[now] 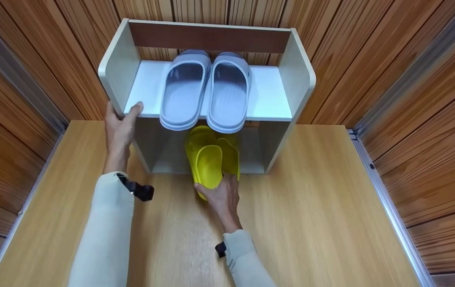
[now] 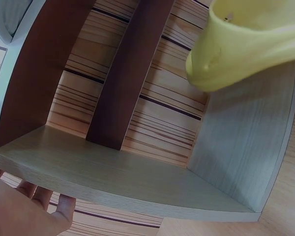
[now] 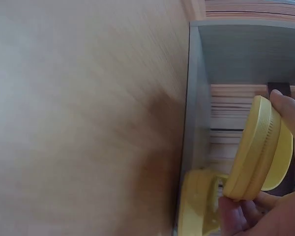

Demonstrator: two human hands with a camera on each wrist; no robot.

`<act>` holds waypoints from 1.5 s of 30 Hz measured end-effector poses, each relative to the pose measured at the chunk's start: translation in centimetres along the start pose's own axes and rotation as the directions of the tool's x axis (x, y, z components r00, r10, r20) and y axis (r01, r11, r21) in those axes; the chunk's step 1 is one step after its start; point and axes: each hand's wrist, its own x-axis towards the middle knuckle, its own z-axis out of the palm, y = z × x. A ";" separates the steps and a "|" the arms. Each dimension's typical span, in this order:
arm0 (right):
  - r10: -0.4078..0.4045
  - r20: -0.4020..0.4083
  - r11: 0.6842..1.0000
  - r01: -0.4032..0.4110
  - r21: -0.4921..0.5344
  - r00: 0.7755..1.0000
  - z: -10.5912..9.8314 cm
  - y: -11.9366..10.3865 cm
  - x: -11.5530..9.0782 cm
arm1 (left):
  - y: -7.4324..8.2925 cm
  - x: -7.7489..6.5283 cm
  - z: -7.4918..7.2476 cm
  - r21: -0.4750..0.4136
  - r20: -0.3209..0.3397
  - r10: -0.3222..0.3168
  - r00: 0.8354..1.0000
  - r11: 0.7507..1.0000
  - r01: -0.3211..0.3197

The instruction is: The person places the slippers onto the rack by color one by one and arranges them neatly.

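Note:
My right hand (image 1: 224, 195) grips the heel end of a yellow slipper (image 1: 209, 163), thumb on one side and fingers on the other. This slipper tilts, its toe raised inside the lower compartment in the left wrist view. Beside it, a second yellow slipper (image 3: 192, 201) sits lower, at the bottom shelf's front edge; the fingers partly cover its heel in the head view. My left hand (image 1: 119, 129) holds the left side panel of the shoe rack (image 1: 118, 65), its thumb over the upper shelf's front corner.
Two grey slippers (image 1: 183, 95) stand side by side on the upper shelf, toes to the back. The rack stands on a wooden tabletop (image 1: 311, 207) against a wood-panelled wall (image 1: 347, 59). Metal rails (image 1: 391, 211) run along the sides.

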 end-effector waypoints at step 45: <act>0.136 -0.101 0.981 -0.148 -0.129 0.986 8.4 -1.2 1.1 | 0.3 0.1 -0.3 -0.003 0.014 -0.054 0.998 0.999 0.054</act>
